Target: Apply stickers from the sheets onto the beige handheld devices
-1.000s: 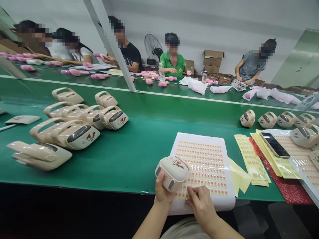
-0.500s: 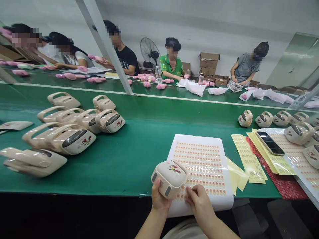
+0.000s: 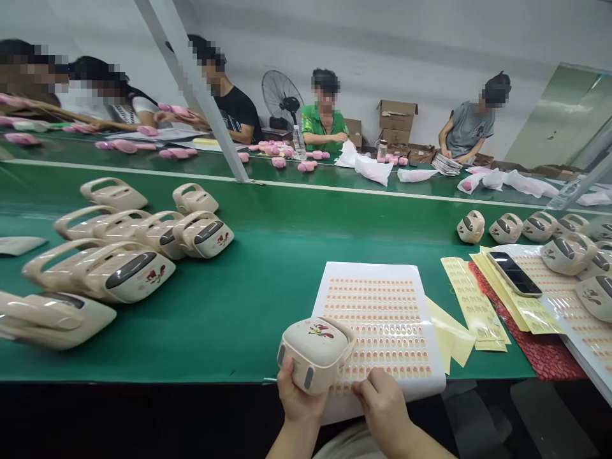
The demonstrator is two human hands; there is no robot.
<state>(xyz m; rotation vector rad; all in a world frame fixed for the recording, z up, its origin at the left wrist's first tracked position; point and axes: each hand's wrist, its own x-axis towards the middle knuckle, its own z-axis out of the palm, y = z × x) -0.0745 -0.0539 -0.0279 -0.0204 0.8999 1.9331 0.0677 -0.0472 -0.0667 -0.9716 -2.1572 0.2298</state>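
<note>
Cream rounded device (image 3: 299, 347) bears red artwork (image 3: 322, 331) and 2 grey strips (image 3: 309, 377).

even indoor light; glints on the sticker sheet (image 3: 373, 307); near-black gloom beneath the table (image 3: 229, 319); left-edge softness

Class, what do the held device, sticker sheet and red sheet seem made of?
Device: probably hard plastic, smooth, satin; soft highlights, moulded edges. Sticker sheet: likely coated paper or film, glossy, showing glare. Red sheet: perhaps bubble plastic, shiny; bumpy surface.
</note>
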